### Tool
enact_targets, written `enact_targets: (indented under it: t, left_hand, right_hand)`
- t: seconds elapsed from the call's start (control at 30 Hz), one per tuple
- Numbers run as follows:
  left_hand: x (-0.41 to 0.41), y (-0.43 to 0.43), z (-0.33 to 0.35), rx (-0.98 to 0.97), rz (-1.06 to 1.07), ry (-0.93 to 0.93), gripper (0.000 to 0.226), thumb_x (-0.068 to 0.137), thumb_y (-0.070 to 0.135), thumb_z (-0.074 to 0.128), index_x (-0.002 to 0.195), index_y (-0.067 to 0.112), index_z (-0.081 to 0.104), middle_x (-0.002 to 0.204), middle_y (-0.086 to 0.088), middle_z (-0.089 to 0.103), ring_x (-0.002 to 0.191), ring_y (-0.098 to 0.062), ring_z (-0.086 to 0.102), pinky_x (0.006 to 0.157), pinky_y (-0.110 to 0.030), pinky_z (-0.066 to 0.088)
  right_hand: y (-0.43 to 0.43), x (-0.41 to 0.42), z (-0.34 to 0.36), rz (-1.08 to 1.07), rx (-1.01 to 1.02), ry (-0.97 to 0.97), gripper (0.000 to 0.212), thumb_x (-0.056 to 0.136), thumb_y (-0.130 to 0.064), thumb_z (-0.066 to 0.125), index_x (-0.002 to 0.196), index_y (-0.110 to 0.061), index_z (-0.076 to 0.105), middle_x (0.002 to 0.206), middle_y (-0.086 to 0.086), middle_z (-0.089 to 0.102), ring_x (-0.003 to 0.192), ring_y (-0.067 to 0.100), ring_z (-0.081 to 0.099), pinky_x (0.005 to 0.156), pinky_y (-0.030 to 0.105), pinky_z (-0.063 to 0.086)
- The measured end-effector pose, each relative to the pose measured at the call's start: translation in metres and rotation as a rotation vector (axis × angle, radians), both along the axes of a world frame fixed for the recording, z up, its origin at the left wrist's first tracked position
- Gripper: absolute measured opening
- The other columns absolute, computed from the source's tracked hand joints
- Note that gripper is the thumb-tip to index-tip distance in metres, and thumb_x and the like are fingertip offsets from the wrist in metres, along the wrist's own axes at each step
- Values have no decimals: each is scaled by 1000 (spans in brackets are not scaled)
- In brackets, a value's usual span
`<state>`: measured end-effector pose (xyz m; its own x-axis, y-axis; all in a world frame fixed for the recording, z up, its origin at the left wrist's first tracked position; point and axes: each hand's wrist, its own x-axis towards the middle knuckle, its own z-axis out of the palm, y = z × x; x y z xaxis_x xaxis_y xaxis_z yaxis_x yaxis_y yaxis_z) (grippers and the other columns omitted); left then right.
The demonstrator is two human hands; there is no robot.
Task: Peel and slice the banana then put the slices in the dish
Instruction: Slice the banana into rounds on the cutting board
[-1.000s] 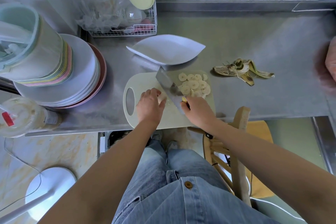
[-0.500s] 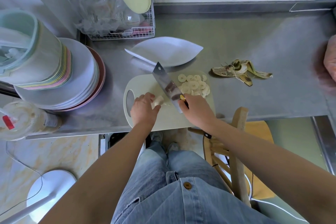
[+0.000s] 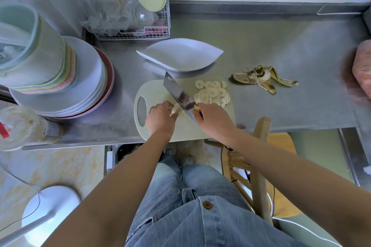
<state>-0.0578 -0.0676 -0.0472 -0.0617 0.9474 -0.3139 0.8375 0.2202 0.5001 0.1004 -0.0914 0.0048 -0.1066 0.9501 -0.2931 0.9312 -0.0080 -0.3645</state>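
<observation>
A short stub of peeled banana [image 3: 176,108] lies on the pale cutting board [image 3: 156,90], held by the fingers of my left hand [image 3: 159,119]. My right hand [image 3: 213,119] grips the handle of a cleaver [image 3: 177,94], whose blade stands just right of the stub. Several banana slices [image 3: 211,93] are heaped on the board's far right part. The white leaf-shaped dish [image 3: 180,54] stands just beyond the board, with nothing in it.
The banana peel [image 3: 263,78] lies on the steel counter [image 3: 291,50] to the right. Stacked plates [image 3: 80,86] and bowls stand at the left, a wire rack [image 3: 140,32] behind. A wooden chair [image 3: 259,166] stands under the counter's front edge.
The cleaver lifted off the board, tilted, then came back down beside the stub. My left hand slid slightly back along the shortened banana.
</observation>
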Motion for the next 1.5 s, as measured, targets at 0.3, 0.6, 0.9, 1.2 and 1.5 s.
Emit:
enact_targets:
  t: [0.3, 0.6, 0.9, 1.2, 1.5]
  left_hand:
    - [2, 1, 4, -13, 27, 26, 18, 85, 31, 70, 102, 25, 68, 96, 5, 70, 94, -19, 62, 74, -34, 52]
    - [1, 2, 7, -38, 65, -2, 18, 83, 29, 71, 101, 25, 71, 94, 5, 72, 94, -20, 63, 77, -32, 52]
    - [1, 2, 10, -30, 64, -12, 20, 82, 31, 73, 102, 25, 71, 93, 5, 73, 94, -19, 64, 78, -31, 53]
    - [0, 2, 11, -28, 27, 13, 18, 84, 33, 70, 101, 26, 70, 94, 7, 72, 93, -19, 64, 75, -31, 51]
    - [0, 3, 11, -34, 27, 29, 18, 84, 33, 70, 102, 27, 70, 96, 7, 72, 94, -18, 64, 76, -31, 52]
  right_hand:
    - [0, 0, -2, 47, -26, -22, 22, 98, -23, 37, 79, -13, 39, 58, -4, 32, 55, 17, 39, 48, 25, 24]
    - [-2, -8, -21, 7, -48, -40, 24, 99, -24, 37, 84, -9, 49, 65, 2, 40, 64, 23, 42, 58, 30, 30]
    - [-5, -8, -23, 36, -16, -64, 29, 100, -26, 35, 91, -7, 55, 69, 5, 50, 70, 27, 53, 60, 30, 31]
    - [1, -2, -8, 14, 8, -2, 26, 98, -25, 39, 75, -12, 40, 55, -3, 32, 51, 16, 38, 48, 28, 24]
    - [1, -6, -12, 50, -22, -43, 21, 99, -24, 36, 83, -13, 44, 59, -3, 32, 61, 21, 43, 56, 29, 31]
